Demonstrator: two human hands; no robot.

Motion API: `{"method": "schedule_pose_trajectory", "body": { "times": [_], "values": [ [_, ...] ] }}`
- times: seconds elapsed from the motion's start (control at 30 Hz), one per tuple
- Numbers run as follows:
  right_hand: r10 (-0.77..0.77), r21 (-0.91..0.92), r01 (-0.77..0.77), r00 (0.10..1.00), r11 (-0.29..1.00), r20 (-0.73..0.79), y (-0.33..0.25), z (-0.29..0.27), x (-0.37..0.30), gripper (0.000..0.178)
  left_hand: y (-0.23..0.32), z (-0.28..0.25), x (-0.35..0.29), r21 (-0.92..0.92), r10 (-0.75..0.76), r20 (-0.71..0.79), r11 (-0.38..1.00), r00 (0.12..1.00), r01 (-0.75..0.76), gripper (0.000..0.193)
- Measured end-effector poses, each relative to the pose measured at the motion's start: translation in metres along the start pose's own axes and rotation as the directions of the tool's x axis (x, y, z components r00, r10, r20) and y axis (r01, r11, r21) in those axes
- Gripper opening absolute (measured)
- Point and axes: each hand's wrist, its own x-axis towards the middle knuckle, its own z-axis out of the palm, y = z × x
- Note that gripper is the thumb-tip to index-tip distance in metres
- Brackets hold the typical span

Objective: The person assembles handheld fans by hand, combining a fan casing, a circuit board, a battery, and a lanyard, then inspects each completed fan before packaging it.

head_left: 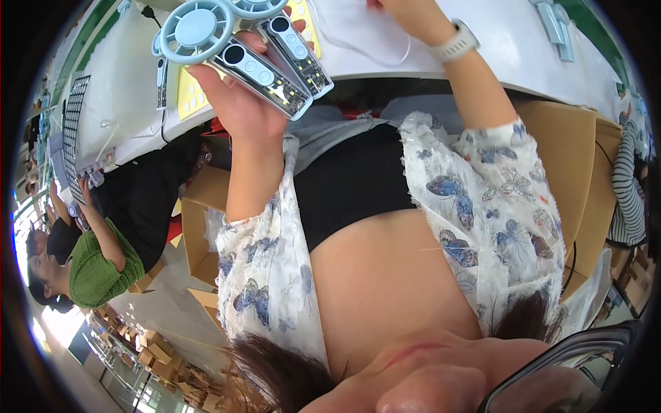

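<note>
My left hand (241,107) is closed around two light-blue handheld fans above the table's near edge. The nearer fan (265,79) has a round grille and a see-through handle showing its circuit board. Beside it, the second fan (295,49) lies at nearly the same slant, its grille cut by the upper edge. My right hand (406,15) reaches over the table to the right, a white watch (454,45) on its wrist. Its fingers are mostly outside the picture. Left of my left hand, part of another light-blue fan (162,82) shows.
A yellow sheet of round white stickers (191,95) lies on the white table (482,72). A white cable (396,63) loops near my right hand. Another light-blue fan (555,31) lies far right. Cardboard boxes (561,138) stand below; a co-worker in green (103,268) is at left.
</note>
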Motion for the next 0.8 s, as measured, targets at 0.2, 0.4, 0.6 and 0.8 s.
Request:
{"method": "schedule_pose_trajectory", "body": {
  "times": [0.2, 0.4, 0.6, 0.8],
  "values": [
    [-0.132, 0.776, 0.146, 0.988, 0.614, -0.081, -0.118, -0.046, -0.057, 0.022, -0.019, 0.011, 0.019, -0.672, 0.204, 0.158, 0.739, 0.966, -0.046, 0.062],
    [-0.230, 0.695, 0.048, 0.958, 0.717, 0.171, -0.131, 0.008, -0.083, 0.028, 0.009, 0.037, 0.017, -0.063, 0.256, -0.132, 0.962, 0.958, -0.266, 0.060],
    [-0.087, 0.814, -0.431, 0.863, 0.389, 0.498, -0.142, 0.011, -0.084, 0.030, 0.007, 0.041, 0.014, -0.082, 0.130, -0.015, 0.988, 0.991, -0.130, 0.062],
    [-0.079, 0.839, -0.449, 0.867, 0.308, 0.493, -0.137, 0.013, -0.089, 0.031, -0.007, 0.024, 0.015, -0.088, 0.136, -0.054, 0.986, 0.989, -0.140, 0.063]
  ]
}}
